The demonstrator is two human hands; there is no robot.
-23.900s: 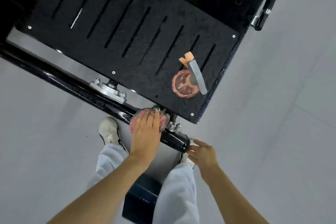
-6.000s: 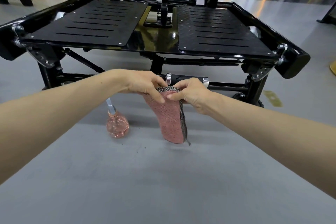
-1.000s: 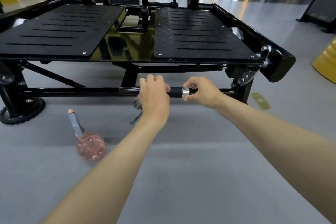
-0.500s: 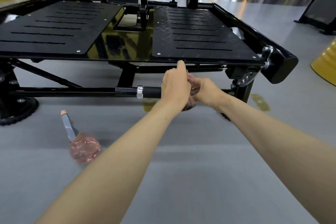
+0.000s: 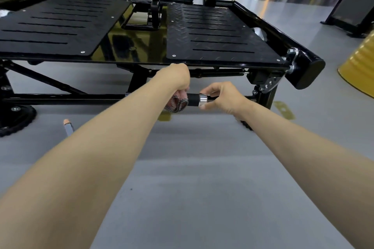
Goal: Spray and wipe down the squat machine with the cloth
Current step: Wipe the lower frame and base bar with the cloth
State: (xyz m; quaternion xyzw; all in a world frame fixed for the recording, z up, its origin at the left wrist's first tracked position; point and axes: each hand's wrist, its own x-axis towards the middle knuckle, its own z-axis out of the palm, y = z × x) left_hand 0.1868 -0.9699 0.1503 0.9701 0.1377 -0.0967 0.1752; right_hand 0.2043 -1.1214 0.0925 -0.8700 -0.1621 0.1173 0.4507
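The left arm (image 5: 113,141) hides most of the spray bottle (image 5: 68,128), and the left hand (image 5: 178,78) covers most of the cloth (image 5: 177,104)

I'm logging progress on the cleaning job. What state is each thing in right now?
Pink mesh cloth: bunched around the black handle bar, gripped.
Left hand: closed on the cloth.
Right hand: pinching the bar's silver end collar.
Grey-necked spray bottle: on the grey floor, untouched, mostly hidden by the left arm.
Black squat machine platform: bare.
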